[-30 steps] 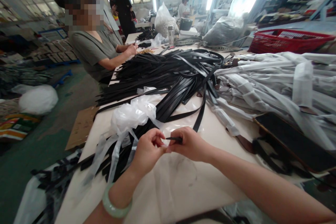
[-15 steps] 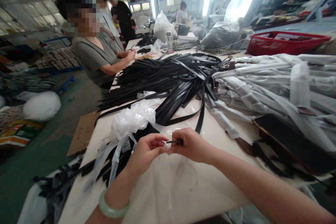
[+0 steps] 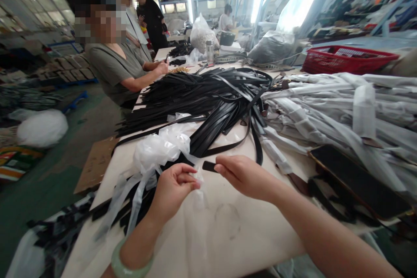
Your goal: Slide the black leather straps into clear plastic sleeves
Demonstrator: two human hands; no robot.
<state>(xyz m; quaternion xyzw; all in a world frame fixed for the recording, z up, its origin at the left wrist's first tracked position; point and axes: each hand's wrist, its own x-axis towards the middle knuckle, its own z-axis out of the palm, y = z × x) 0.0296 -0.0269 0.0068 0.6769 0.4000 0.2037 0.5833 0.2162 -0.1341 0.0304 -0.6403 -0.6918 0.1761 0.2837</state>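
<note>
in the head view, the left hand pinches a clear plastic sleeve that trails over the pale table; the right hand grasps a black strap, its end just beside the sleeve; more straps lie beyond.

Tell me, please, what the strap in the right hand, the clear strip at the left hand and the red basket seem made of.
Strap: perhaps leather or imitation leather; smooth, flat, dull black, so the look leaves it open.
Strip: probably thin plastic film; the table shows through.
Basket: likely moulded plastic, evenly red, with gridlike openings.
</note>
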